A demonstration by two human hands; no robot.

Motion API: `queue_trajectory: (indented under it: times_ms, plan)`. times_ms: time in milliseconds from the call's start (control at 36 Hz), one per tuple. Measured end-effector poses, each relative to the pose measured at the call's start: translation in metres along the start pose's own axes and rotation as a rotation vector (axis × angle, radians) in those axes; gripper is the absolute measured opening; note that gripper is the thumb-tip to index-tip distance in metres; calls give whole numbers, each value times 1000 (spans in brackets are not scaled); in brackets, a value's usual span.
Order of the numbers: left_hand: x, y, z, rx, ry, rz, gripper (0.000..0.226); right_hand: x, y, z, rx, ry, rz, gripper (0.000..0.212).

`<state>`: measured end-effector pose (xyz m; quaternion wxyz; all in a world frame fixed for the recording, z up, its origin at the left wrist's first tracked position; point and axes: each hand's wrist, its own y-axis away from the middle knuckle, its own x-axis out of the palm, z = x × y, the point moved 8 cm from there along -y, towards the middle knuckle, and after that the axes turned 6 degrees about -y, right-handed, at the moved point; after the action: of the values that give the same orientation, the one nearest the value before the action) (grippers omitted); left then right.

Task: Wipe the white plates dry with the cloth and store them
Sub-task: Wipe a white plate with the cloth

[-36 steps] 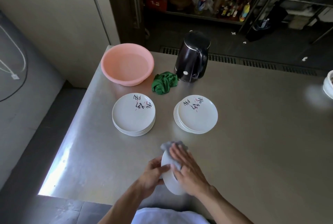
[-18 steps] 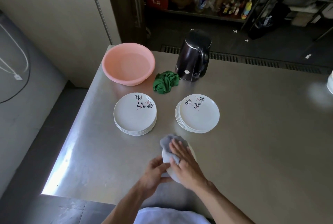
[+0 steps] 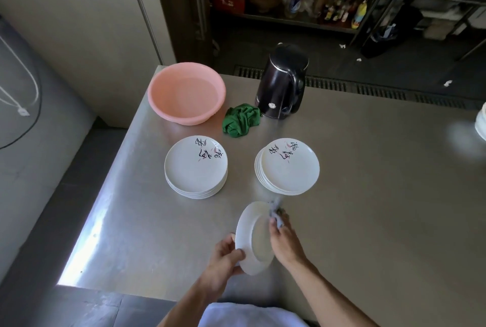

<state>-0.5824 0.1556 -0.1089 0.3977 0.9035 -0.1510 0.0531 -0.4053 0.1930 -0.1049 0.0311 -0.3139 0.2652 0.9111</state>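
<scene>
Left hand (image 3: 223, 261) pinches the near rim of a smooth round white plate (image 3: 253, 237) tilted above the brushed-steel table (image 3: 368, 195), right hand (image 3: 285, 242) presses a crumpled grey cloth (image 3: 274, 211) against its face, glossy stacks just beyond.

Glossy white plate (image 3: 248, 237) in my grip; soft grey cloth (image 3: 274, 209) against it; brushed steel table (image 3: 368, 195) beneath.

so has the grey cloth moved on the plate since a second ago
Yes. The grey cloth, under the right hand, has slid from the held white plate's far left edge to its far right edge, nearer the right-hand stack of white plates.
</scene>
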Motion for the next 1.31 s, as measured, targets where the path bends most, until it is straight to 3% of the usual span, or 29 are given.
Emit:
queue_trajectory:
  times_ms: [56, 139, 250, 306, 389, 417, 472, 583, 639, 694, 778, 833, 944, 1083, 1139, 1250, 1306]
  plan:
    - [1, -1, -6, 3, -3, 4, 37, 7, 7, 11, -90, -59, 28, 45]
    - [2, 0, -20, 2, -62, 6, 37, 26, 30, 38, -396, 43, 135, 52]
    - [-8, -5, -18, -16, -112, -34, 21, 42, 49, 52, -655, 114, 233, 54]
    - [-10, -4, -17, -32, -91, -9, 22, 37, 36, 42, -599, 170, 129, 53]
    - [-8, -1, -16, -31, -73, 25, 32, 17, 7, 16, -198, 114, 19, 50]
    - [-7, -1, -16, -31, -75, 29, 36, 11, 3, 11, -141, 63, -12, 46]
    - [-4, 0, -17, -31, -83, 48, 43, 11, 7, 16, -202, 64, -9, 49]
    - [1, 1, -22, -14, -81, 68, 44, 33, 43, 40, -572, 146, 149, 56]
    - [2, 1, -19, -2, -48, 73, 43, 35, 50, 45, -661, 185, 193, 53]
    - [5, 3, -15, 26, 18, 100, 41, 28, 39, 40, -602, 238, 109, 52]
    - [7, 4, -7, 52, 117, 87, 37, 14, 6, 9, -163, 147, 19, 51]
    - [2, 0, -5, 44, 160, 26, 33, 7, -4, 2, -15, 35, -1, 49]
    - [-2, -8, -13, 16, 132, 9, 28, 17, 8, 28, -240, -13, 50, 52]
    - [-1, -6, -24, 50, -23, 65, 19, 40, 37, 52, -617, 137, 224, 53]
    - [-3, -5, -23, 43, -29, 65, 21, 32, 28, 43, -578, 193, 128, 53]
    - [-2, -3, -17, 14, -32, 46, 23, 10, 3, 8, -146, 87, -8, 49]
    - [-1, -4, -16, 14, -36, 48, 22, 13, 10, 16, -243, 114, -26, 51]
